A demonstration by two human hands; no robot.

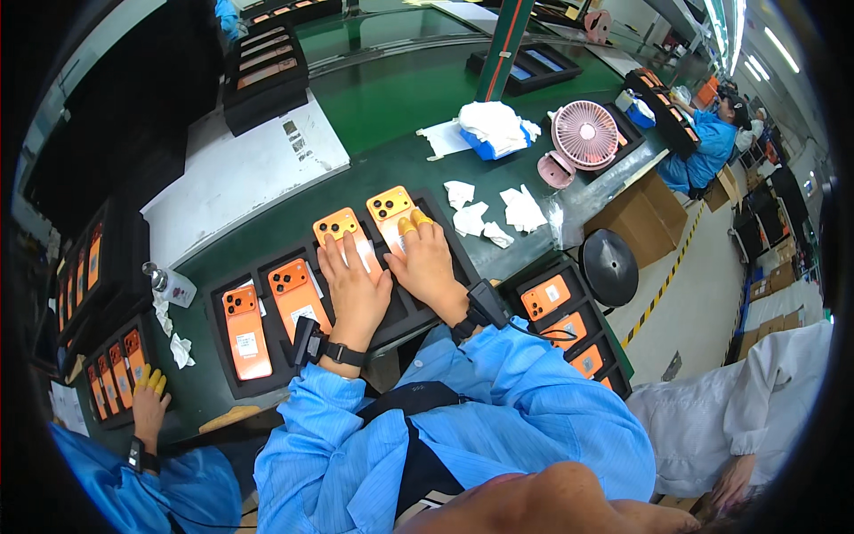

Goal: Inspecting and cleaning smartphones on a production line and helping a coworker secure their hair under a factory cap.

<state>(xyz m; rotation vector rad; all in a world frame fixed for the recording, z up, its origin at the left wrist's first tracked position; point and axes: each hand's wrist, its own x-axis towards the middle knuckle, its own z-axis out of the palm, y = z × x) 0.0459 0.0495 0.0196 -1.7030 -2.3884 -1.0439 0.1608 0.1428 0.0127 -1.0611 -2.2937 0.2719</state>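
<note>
My left hand (357, 290) spans an orange smartphone (336, 224), thumb apart from the fingers, covering its lower part. Around the orange smartphone beside it (389, 204) are the fingers of my right hand (431, 264), two of them in yellow finger cots. Both phones lie back up, camera end away from me, with their tops reaching the far edge of a black foam tray (280, 385). Whether they are lifted off the tray cannot be made out. Two more orange phones, a leftmost one (246, 331) and its neighbour (299, 295), rest in slots, with white labels on their backs.
Crumpled white wipes (522, 209), a pink fan (584, 135) and a blue pack of wipes (495, 132) are beyond the tray. A dispenser bottle (169, 285) stands left. Another phone tray (569, 325) is at right. A co-worker's hand (149, 411) touches a tray at left.
</note>
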